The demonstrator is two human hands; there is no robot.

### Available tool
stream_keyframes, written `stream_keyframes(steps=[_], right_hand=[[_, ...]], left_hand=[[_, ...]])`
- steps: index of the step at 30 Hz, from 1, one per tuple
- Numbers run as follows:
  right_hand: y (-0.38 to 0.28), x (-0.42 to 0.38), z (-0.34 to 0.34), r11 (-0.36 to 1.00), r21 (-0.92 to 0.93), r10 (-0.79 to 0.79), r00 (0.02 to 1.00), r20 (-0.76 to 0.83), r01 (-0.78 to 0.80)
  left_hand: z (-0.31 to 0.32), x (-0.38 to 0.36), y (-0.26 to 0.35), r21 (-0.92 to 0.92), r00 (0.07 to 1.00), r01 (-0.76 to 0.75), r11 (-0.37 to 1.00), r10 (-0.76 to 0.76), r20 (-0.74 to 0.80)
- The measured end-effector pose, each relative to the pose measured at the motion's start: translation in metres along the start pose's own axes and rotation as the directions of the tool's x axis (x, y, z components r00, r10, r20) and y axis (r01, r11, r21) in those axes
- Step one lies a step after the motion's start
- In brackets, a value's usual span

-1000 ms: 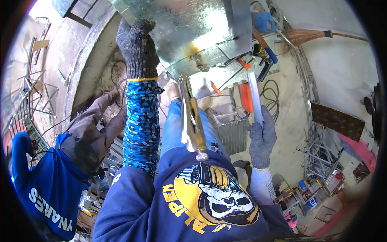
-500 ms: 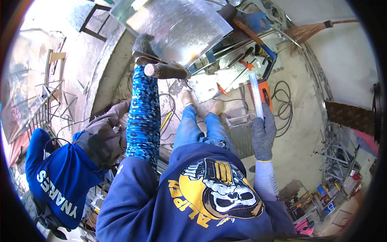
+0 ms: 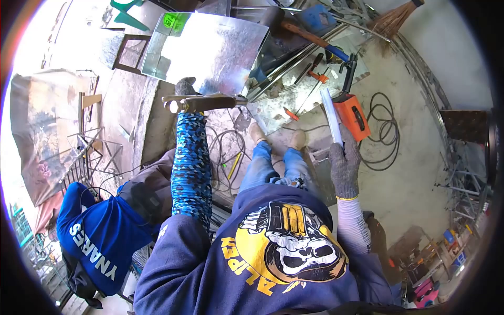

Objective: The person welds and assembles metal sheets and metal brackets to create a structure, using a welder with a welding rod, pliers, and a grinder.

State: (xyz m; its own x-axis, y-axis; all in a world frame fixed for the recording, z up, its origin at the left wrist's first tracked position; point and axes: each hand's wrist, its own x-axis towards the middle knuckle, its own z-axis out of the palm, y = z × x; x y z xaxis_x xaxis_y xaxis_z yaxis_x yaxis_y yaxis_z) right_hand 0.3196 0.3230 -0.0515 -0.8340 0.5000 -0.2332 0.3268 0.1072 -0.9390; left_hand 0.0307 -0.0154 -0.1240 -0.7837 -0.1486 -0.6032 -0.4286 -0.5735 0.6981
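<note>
My left hand (image 3: 185, 87), in a dark grey knit glove, is closed at the near edge of a large shiny sheet (image 3: 210, 50) with a green sticker on its far left corner. A brown bar-shaped piece (image 3: 212, 102) with a round pale end crosses over that wrist; I cannot tell whether the hand also grips it. Off to the right, my right hand (image 3: 345, 163), gloved too, is wrapped round the lower end of a long, pale shiny strip (image 3: 331, 115), which points away from me. An orange machine (image 3: 353, 118) with a black handle stands on the floor just beyond it.
A hammer (image 3: 310, 38) lies among metal bars and an orange-ended clamp (image 3: 317, 76) ahead. Coiled cable (image 3: 379, 157) is on the floor at right. A co-worker in blue (image 3: 105, 236) bends close on my left. A straw broom (image 3: 396, 21) leans behind.
My left hand, the shiny sheet and the brown piece have come nearer and leftward, and the sheet has tilted. My right hand still holds the strip. The view has turned slightly.
</note>
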Motion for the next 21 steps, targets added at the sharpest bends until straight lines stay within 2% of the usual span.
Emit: stream_keyframes(steps=[1, 3, 5, 9, 10, 11, 12, 13, 14, 15, 16, 17, 18, 19, 20, 21], right_hand=[[0.0, 0.001, -0.002, 1.0, -0.005, -0.023, 1.0, -0.004, 0.023], [0.002, 0.002, -0.005, 0.999, -0.005, -0.05, 0.999, -0.008, 0.05], [0.004, 0.002, -0.01, 0.999, 0.04, 0.028, 0.999, -0.027, -0.027], [-0.002, 0.004, -0.022, 0.992, 0.122, 0.037, 0.999, -0.036, -0.033], [0.002, 0.003, -0.024, 0.983, 0.175, 0.062, 0.997, -0.055, -0.052], [0.006, 0.002, -0.027, 0.972, 0.226, 0.089, 0.993, -0.072, -0.071], [0.012, 0.003, -0.029, 0.971, 0.23, 0.088, 0.994, -0.07, -0.07], [0.019, 0.004, -0.032, 0.968, 0.235, 0.114, 0.99, -0.084, -0.092], [0.024, 0.004, -0.036, 0.964, 0.239, 0.141, 0.985, -0.097, -0.114], [0.026, 0.004, -0.039, 0.964, 0.24, 0.143, 0.985, -0.095, -0.116], [0.027, 0.003, -0.042, 0.968, 0.224, 0.134, 0.986, -0.096, -0.109], [0.029, 0.003, -0.045, 0.973, 0.207, 0.124, 0.988, -0.097, -0.102], [0.03, 0.003, -0.046, 0.974, 0.202, 0.126, 0.988, -0.094, -0.105], [0.03, 0.003, -0.048, 0.981, 0.174, 0.106, 0.989, -0.099, -0.088], [0.031, 0.003, -0.049, 0.987, 0.145, 0.087, 0.991, -0.102, -0.072], [0.032, 0.003, -0.05, 0.988, 0.136, 0.09, 0.991, -0.096, -0.076]], left_hand=[[0.022, 0.039, 0.006, -0.02, 1.0, 0.021, 1.0, -0.021, -0.002], [0.028, 0.044, -0.003, -0.067, 0.998, 0.063, 0.996, -0.063, -0.007], [0.028, 0.042, -0.014, -0.117, 0.994, 0.105, 0.988, -0.107, -0.008], [0.02, 0.012, -0.047, -0.215, 0.979, 0.2, 0.956, -0.204, 0.002], [-0.007, 0.048, -0.056, 0.02, 0.96, 0.096, 0.995, -0.098, 0.262], [-0.031, 0.081, -0.062, 0.022, 0.96, 0.092, 0.996, -0.094, 0.263], [-0.031, 0.083, -0.06, 0.562, 0.834, -0.538, 0.628, 0.303, 0.46], [-0.027, 0.08, -0.056, 0.608, 0.512, -0.754, -0.251, 0.354, 0.782], [-0.024, 0.077, -0.046, 0.361, 0.269, -0.616, -0.7, 0.244, 0.932], [-0.029, 0.082, -0.049, 0.362, 0.272, -0.615, -0.701, 0.243, 0.931], [-0.038, 0.092, -0.057, 0.617, 0.615, -0.775, 0.139, 0.394, 0.683], [-0.047, 0.103, -0.065, 0.371, 0.893, -0.324, 0.87, 0.152, 0.423], [-0.061, 0.116, -0.068, 0.37, 0.895, -0.32, 0.872, 0.151, 0.419], [-0.078, 0.132, -0.068, 0.567, 0.741, -0.664, 0.488, 0.329, 0.585], [-0.095, 0.146, -0.068, 0.577, 0.527, -0.816, -0.042, 0.36, 0.77], [-0.113, 0.157, -0.074, 0.398, 0.321, -0.732, -0.553, 0.235, 0.917]])
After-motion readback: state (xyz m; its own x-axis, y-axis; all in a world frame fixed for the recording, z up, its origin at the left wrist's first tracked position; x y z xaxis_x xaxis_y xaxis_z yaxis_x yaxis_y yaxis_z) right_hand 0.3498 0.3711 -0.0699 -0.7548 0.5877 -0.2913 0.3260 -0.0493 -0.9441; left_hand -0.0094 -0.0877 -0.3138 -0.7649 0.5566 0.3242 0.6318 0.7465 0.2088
